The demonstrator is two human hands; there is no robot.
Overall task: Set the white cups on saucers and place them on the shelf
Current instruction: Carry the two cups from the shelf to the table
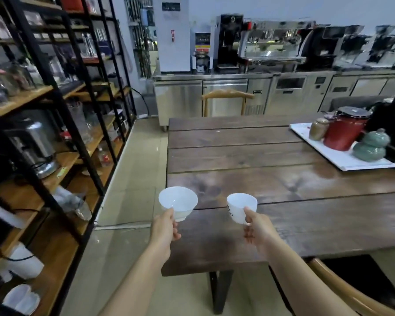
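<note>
My left hand (164,229) grips a wide white cup (178,201) by its near rim, held in the air just off the left edge of the wooden table (283,179). In my right hand (258,229) is a smaller white cup (241,206) with dark marks on its side, pinched at the near rim above the table's front left part. Both cups are upright and look empty. No saucer shows in this view. The black-framed shelf (62,156) with wooden boards runs along the left.
A white tray (342,159) at the table's right carries a red pot, a green gourd jar and a brown jar. The shelf holds appliances, glassware and white containers. A wooden chair back (351,293) sits at lower right. Steel counters with coffee machines line the back wall.
</note>
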